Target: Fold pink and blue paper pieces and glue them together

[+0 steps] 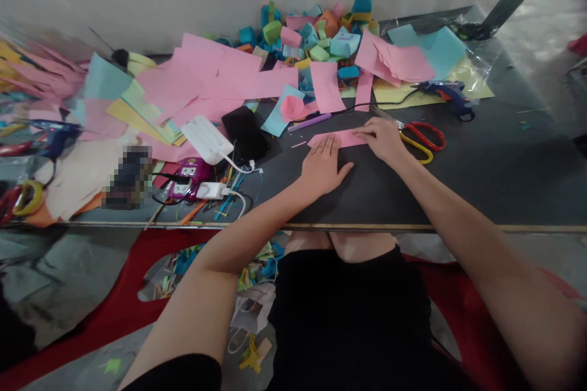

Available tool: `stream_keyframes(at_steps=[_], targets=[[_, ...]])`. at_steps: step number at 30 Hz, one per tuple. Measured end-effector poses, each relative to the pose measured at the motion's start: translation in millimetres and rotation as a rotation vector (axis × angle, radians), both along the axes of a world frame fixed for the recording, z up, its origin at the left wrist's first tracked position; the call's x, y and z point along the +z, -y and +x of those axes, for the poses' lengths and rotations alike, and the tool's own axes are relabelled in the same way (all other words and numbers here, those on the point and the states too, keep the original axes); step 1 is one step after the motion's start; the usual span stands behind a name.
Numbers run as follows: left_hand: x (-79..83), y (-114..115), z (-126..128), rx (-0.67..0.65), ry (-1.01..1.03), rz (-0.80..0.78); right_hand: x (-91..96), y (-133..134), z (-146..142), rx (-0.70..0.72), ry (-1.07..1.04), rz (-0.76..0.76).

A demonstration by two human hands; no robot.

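A narrow pink paper strip (348,137) lies flat on the dark table (481,177) in front of me. My left hand (323,165) rests open on the strip's left end, fingers stretched forward and flat. My right hand (383,135) presses on the strip's right end with its fingers bent down onto the paper. Red-and-yellow scissors (419,136) lie just right of my right hand. A purple pen (309,121) lies behind the strip.
Pink, blue and yellow paper sheets (215,82) cover the table's back left. A heap of folded coloured paper pieces (316,33) sits at the back. A blue glue gun (449,96), a black phone (245,129), a white charger (206,139) and cables are nearby.
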State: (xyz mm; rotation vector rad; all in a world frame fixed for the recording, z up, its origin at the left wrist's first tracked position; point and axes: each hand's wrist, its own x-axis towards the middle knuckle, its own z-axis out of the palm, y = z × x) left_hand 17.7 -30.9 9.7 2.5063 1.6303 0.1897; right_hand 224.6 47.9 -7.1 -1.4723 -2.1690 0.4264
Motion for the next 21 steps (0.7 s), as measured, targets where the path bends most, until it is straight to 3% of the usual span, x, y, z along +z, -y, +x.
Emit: stream_keyframes(at_steps=[5,8,12,21], targets=[[2.3,-0.7,0.5,-0.011,-0.044,-0.051,2.1,20.5,-19.5,0.011,0.136,0.125],[0.5,-0.4,0.8,-0.010,-0.040,-0.051,2.5,31.7,-33.8,0.181,0.200,0.170],[-4.1,-0.8,-0.3,-0.020,-0.008,-0.049,-0.1,31.8,-35.3,0.355,0.291,0.049],[-7.8,0.7,-1.6,0.016,-0.004,-0.040,2.2,35.8,-9.8,0.229,0.323,-0.082]])
